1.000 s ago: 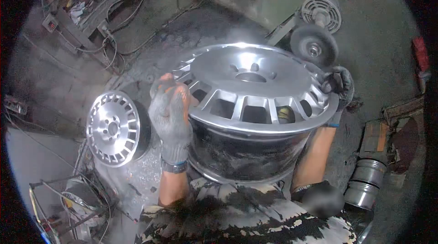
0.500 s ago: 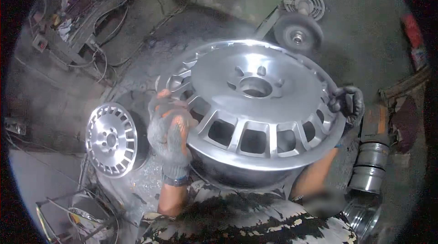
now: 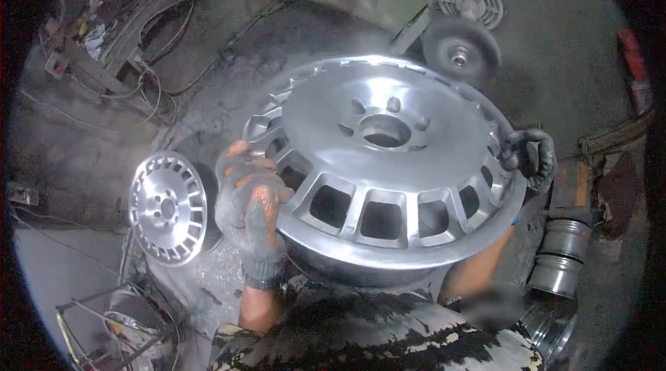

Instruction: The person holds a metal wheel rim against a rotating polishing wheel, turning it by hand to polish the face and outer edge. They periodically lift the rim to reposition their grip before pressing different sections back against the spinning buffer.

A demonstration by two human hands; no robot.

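Note:
A large silver alloy wheel rim (image 3: 333, 152) is held face up, tilted, in front of my body. My left hand (image 3: 251, 197), in a worn grey and orange glove, grips its left edge, with the fingertips at the spoke openings. On the far right edge, my right hand (image 3: 531, 159) in a dark, dirty glove is closed round the rim, its fingers at the openings. Most of the right palm is hidden behind the rim. The rim's far edge lies close to a round buffing wheel (image 3: 459, 57) on a motor (image 3: 470, 2); contact is hard to make out.
A second polished rim (image 3: 168, 209) leans at the left. Stacked silver rims (image 3: 558, 256) stand at the lower right. Cables (image 3: 158, 90) run along a cluttered ledge at the upper left. A metal frame (image 3: 90, 322) is at the lower left.
The rim and my left hand have shifted slightly left and down in view. The buffing wheel appears a little further right. Both hands keep their hold.

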